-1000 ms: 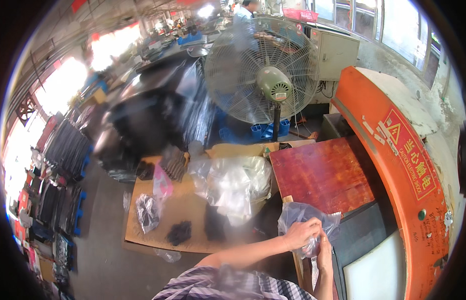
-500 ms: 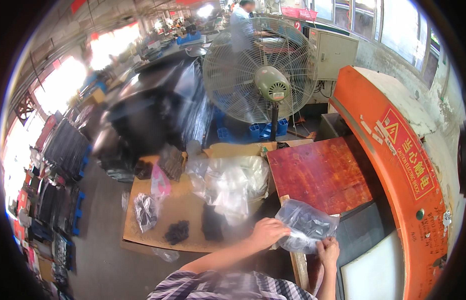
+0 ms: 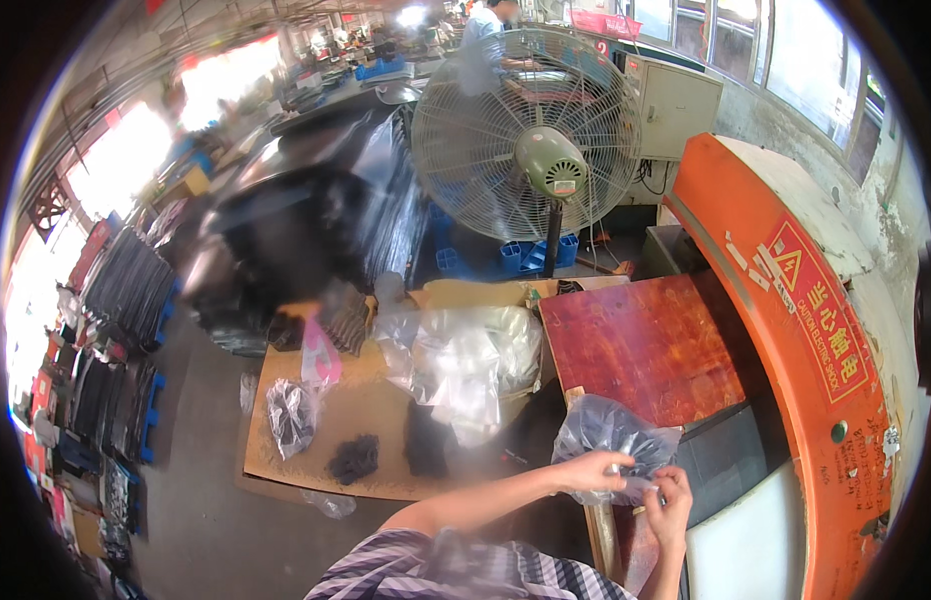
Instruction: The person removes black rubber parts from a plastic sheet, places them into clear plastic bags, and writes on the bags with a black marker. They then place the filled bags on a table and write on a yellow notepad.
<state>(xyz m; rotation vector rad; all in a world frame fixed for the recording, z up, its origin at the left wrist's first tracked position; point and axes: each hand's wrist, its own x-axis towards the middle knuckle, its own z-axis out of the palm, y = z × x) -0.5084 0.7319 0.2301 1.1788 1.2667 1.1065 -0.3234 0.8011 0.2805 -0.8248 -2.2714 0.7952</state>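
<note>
A clear plastic bag (image 3: pixel 598 428) with dark contents lies at the corner of the red-brown board, its near edge gathered between my hands. My left hand (image 3: pixel 598 472) reaches in from the left, its fingers closed on that near edge. Close beside it, my right hand (image 3: pixel 670 508) pinches the bag's right side between thumb and fingers. What exactly the dark pieces inside are, I cannot make out.
Left of me, a cardboard-topped table (image 3: pixel 286 440) bears a pile of clear bags (image 3: pixel 456 350), a filled bag (image 3: pixel 292 415) and a dark heap (image 3: pixel 355 458). A large fan (image 3: pixel 551 160) stands beyond the red-brown board (image 3: pixel 636 345). An orange machine housing (image 3: pixel 776 300) curves along the right.
My left hand has slid right along the bag, close to my right hand. The bag's near edge is now bunched together, and my right hand has turned slightly.
</note>
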